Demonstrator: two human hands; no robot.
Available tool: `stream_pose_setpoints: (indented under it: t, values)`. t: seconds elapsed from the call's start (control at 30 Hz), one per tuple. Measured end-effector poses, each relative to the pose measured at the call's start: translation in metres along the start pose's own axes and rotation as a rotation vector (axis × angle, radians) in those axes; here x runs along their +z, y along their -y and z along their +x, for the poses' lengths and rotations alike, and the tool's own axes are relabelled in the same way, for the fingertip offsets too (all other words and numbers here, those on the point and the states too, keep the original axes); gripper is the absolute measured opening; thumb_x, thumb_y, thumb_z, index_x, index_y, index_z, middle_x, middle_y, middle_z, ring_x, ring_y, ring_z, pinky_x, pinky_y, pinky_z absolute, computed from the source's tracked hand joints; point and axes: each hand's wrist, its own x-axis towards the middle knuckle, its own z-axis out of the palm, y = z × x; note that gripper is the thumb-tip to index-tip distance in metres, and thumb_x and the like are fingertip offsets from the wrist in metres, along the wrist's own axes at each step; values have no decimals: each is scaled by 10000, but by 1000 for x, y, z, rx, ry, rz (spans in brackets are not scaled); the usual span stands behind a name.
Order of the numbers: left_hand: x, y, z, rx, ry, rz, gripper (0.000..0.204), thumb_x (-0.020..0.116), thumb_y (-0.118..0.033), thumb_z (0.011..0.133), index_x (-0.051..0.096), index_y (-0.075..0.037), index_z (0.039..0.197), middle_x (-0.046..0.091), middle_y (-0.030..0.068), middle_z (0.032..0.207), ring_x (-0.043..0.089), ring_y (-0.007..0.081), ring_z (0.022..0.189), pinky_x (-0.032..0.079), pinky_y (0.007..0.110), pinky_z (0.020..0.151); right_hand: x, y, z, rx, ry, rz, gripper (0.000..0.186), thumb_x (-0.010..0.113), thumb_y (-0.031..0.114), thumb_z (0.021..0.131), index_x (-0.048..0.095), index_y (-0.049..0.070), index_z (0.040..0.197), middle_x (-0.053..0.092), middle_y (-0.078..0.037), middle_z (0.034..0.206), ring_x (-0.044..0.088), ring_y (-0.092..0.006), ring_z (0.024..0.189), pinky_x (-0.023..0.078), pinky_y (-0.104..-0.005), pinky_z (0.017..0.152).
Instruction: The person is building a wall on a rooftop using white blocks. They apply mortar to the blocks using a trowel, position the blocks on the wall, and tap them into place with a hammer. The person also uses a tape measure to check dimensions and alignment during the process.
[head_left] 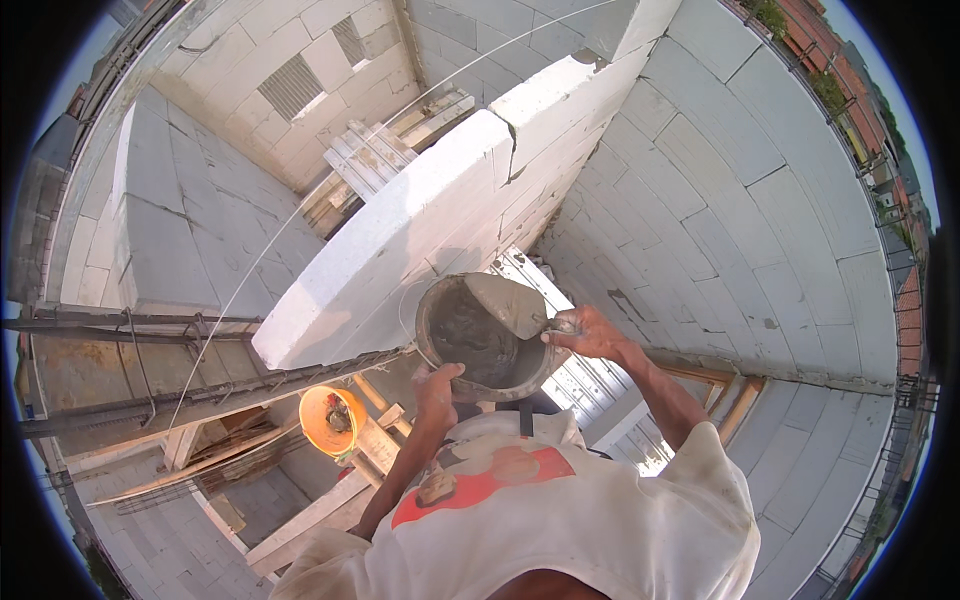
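Note:
A round dark bucket (531, 364) with wet grey mortar (468, 335) in it is in front of my chest. My left hand (437, 394) is closed on the bucket's near-left rim, thumb on top. At the right rim, my right hand (588, 333) grips the handle of a trowel. The mortar-smeared trowel blade (508, 302) reaches over the bucket's far side and covers part of the opening. Just beyond the bucket stands a white block wall (410, 215), its cut top edge running from lower left to upper right.
An orange bucket (318, 418) with some material inside is down at the left, beside wooden planks (378, 445). Rebar (100, 328) and a thin pale line (240, 285) cross the left side. Grey block wall (740, 200) rises at right. Metal scaffold boards (590, 400) lie below.

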Motion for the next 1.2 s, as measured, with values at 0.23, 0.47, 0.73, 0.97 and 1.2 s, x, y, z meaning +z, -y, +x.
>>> stream_pose_setpoints:
  t: [0.23,0.47,0.73,0.97,1.2]
  values:
    - [9,13,-11,-57,-79,-115,340,663,-22,868,586,-4,1199,681,132,1031,741,298,906,668,528,811,-139,64,12,-73,-181,-10,335,623,329,949,682,19,1059,620,-81,762,574,-168,689,482,-366,657]
    - [-45,68,20,-8,-40,22,230,667,-65,890,640,-1,1110,708,126,1034,731,308,939,629,458,827,-225,82,91,-577,-828,-1123,257,642,185,929,687,44,1139,664,-101,991,665,-283,841,564,-420,700]
    - [-55,72,-7,866,-14,1161,205,721,-55,860,708,-3,1058,726,111,910,730,239,843,590,390,767,-313,36,161,-186,-999,-1422,264,658,83,886,721,21,1135,647,-89,1078,688,-275,977,611,-415,740]
    - [-63,82,24,422,-61,591,385,834,-90,731,695,-10,1082,720,153,888,712,266,787,570,382,742,-225,88,153,-475,-751,-1330,187,671,75,857,711,12,1028,657,-129,1010,707,-293,929,632,-415,743]
    - [29,21,-14,45,-172,-162,401,701,-15,796,622,-15,1189,683,89,945,713,219,788,631,422,633,-133,81,49,-512,-465,-839,296,741,169,844,686,26,1098,692,-152,983,715,-348,873,610,-464,744]
